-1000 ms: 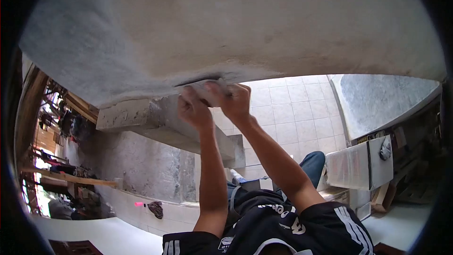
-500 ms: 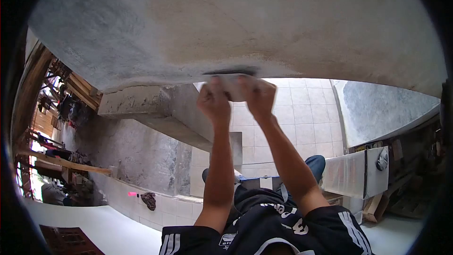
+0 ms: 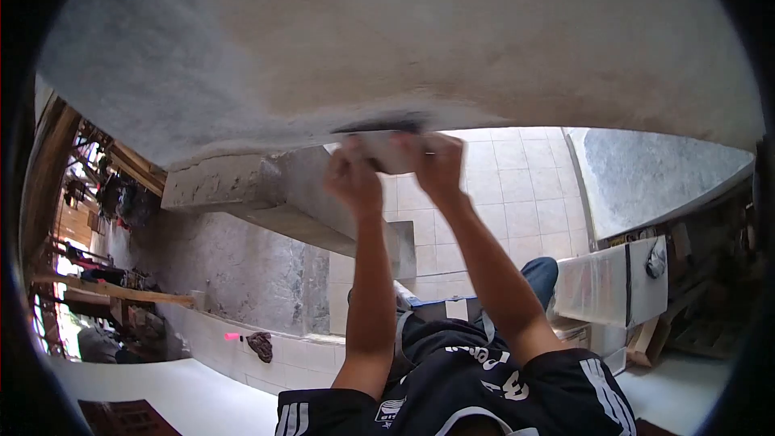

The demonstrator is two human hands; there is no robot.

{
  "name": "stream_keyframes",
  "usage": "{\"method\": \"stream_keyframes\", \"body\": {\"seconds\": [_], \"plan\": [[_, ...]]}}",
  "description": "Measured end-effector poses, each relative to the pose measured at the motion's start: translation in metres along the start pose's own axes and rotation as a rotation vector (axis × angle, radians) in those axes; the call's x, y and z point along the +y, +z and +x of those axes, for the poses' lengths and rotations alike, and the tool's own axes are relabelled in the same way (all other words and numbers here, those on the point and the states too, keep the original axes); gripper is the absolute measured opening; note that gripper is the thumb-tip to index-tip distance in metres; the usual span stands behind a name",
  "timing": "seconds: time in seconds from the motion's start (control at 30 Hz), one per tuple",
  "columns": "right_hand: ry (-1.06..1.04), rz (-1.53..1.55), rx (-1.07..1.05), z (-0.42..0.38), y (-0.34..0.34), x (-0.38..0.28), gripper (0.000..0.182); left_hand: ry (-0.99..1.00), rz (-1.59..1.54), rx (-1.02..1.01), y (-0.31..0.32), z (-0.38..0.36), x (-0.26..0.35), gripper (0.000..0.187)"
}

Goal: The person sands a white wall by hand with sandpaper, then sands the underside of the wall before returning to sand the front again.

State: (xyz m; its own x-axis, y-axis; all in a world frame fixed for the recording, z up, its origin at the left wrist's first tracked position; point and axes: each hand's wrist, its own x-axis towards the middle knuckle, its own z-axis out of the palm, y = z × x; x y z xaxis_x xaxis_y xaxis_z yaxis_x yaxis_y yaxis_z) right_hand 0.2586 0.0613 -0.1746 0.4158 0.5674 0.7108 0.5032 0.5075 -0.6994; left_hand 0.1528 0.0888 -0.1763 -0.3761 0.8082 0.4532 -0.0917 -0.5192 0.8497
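Both hands grip a pale flat block (image 3: pixel 386 149), smeared by motion, held up against the lower edge of a grey plastered wall (image 3: pixel 452 40). A dark strip, perhaps its face or its shadow, shows where the block meets the plaster. My left hand (image 3: pixel 355 178) is curled around the block's left end. At the right end, the fingers of my right hand (image 3: pixel 438 163) are closed on it, close to the wall. What kind of block it is cannot be made out.
Below the wall, a concrete beam (image 3: pixel 218 182) juts out on the left. Pale floor tiles (image 3: pixel 517 194) lie beneath. To the right stands a translucent plastic container (image 3: pixel 593 282). Wooden planks (image 3: pixel 113 289) and clutter are at far left, and a dark cloth (image 3: pixel 260 346) lies lower left.
Both hands and the block have shifted slightly left along the wall's lower edge. The grip looks the same. The whole view has tilted a little.
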Motion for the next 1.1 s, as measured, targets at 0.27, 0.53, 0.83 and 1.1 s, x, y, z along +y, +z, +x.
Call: {"method": "stream_keyframes", "body": {"seconds": [0.27, 0.53, 0.83, 1.1], "plan": [[0.098, -0.063, 0.034, 0.004, -0.048, 0.009, 0.016, -0.027, -0.11, -0.125, 0.031, -0.033, -0.013, 0.032], [0.022, -0.054, -0.168, 0.007, 0.019, -0.024, 0.019, -0.112, -0.157, 0.191, -0.01, 0.019, 0.0, 0.041], [0.164, 0.079, 0.098, -0.001, -0.036, -0.005, 0.021, -0.051, -0.122, -0.159, 0.03, -0.025, 0.005, 0.038], [0.045, -0.059, -0.083, 0.0, 0.029, -0.017, 0.027, 0.03, -0.092, 0.072, -0.015, 0.023, 0.0, 0.044]]}}
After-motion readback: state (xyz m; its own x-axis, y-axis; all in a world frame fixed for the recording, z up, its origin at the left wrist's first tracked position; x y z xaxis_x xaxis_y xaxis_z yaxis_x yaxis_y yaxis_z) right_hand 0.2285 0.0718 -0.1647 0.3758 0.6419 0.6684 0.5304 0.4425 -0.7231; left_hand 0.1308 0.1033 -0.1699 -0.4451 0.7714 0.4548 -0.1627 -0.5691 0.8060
